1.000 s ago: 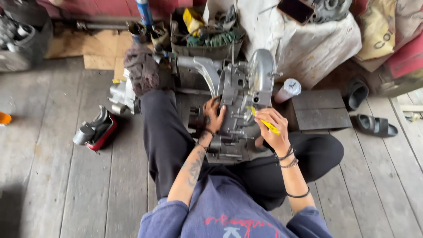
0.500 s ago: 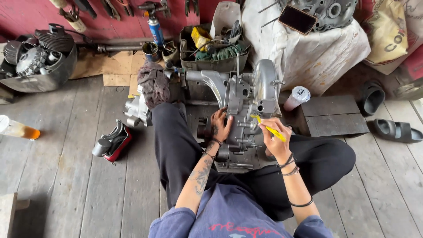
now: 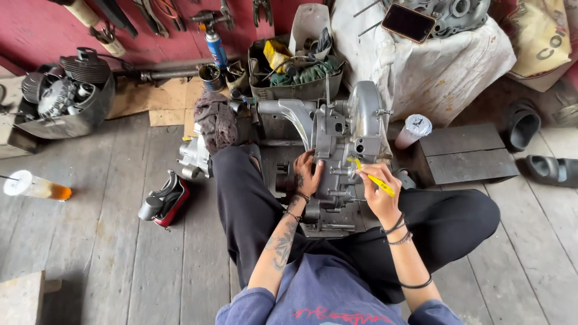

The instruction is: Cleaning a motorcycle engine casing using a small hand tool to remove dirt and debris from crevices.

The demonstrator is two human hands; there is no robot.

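Note:
A silver engine case (image 3: 337, 129) lies on the wooden floor between my legs. My left hand (image 3: 308, 174) rests flat on its left side, fingers spread against the metal. My right hand (image 3: 378, 191) grips a thin yellow-handled tool (image 3: 373, 178) like a pen, its tip touching the case near a round port. Both forearms reach forward over my dark trousers.
A red and black power tool (image 3: 165, 201) lies left of my leg, a drink cup (image 3: 36, 186) farther left. A tub of engine parts (image 3: 66, 99) sits at back left, a tool tray (image 3: 298, 78) behind the case, grey blocks (image 3: 463, 156) and sandals (image 3: 551, 168) to the right.
The view has tilted up, so the wall, the tools hung on it and the drink cup show more. Both hands stay on the engine case in about the same places.

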